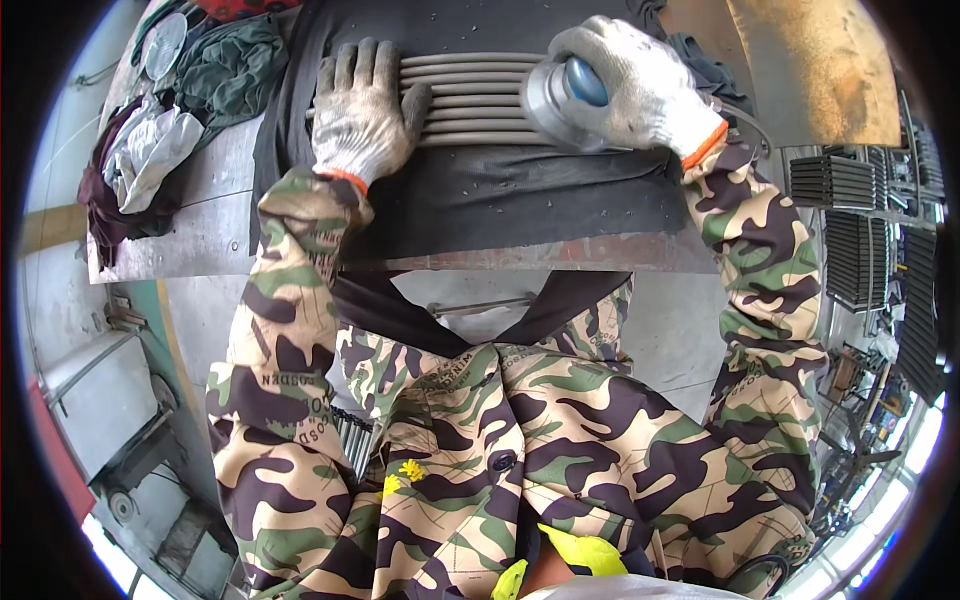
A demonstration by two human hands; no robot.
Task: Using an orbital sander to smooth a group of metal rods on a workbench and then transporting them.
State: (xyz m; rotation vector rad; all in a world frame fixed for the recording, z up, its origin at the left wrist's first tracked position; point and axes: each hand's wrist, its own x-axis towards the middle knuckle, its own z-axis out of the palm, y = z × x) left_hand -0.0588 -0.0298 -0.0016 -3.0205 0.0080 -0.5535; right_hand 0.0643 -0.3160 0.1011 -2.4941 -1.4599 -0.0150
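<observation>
My left hand (364, 112), in a soiled white knit glove with an orange cuff, lies flat with the thumb spread. It rests across the left end of a grate of several parallel grey metal rods (480, 88). My right hand (630, 86), gloved the same way, is wrapped over the blue top of a round hand-held power sander (551, 105). The sander sits over the right part of the rods and hides their ends; its pad side is not visible. Beneath the rods a black cloth (480, 202) covers the bench top, with small dark crumbs scattered on it.
Crumpled green rags (229, 71) and a white rag (154, 154) lie on the bench (217, 206) to the left. A stained brown board (817, 67) stands at the upper right. Racks of stacked dark slatted grates (832, 184) are farther right. A wheeled metal cart (112, 397) is at lower left.
</observation>
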